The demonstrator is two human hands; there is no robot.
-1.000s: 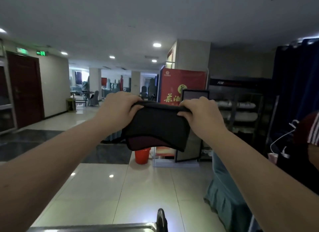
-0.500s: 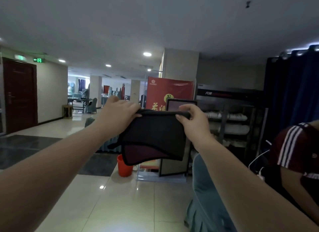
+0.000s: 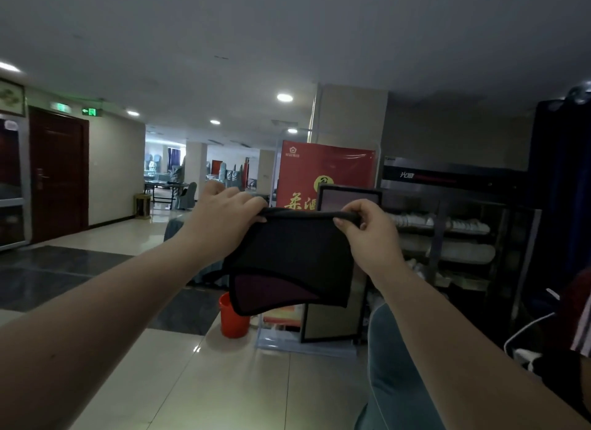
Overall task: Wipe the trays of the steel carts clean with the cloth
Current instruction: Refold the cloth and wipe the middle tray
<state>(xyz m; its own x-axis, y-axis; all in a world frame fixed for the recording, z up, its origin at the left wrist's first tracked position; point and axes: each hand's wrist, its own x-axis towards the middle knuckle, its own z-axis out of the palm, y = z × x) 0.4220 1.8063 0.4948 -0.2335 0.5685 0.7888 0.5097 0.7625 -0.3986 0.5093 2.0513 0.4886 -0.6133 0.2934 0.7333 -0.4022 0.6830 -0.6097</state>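
Note:
A dark folded cloth (image 3: 297,256) with a maroon inner layer hangs in front of me at chest height, held up by its top edge. My left hand (image 3: 224,220) grips the left top corner with curled fingers. My right hand (image 3: 367,231) pinches the right top corner between thumb and fingers. No steel cart or tray is in view.
A red bucket (image 3: 232,317) stands on the tiled floor beside a framed board (image 3: 332,321) and a red banner (image 3: 323,173). A rack with white dishes (image 3: 447,237) is at the right. A teal-covered table (image 3: 393,365) and a seated person's sleeve (image 3: 580,317) lie near right.
The view has tilted up and swung; the steel cart edge at the bottom has gone out of sight. Both hands still hold the cloth, the right now pinching its corner.

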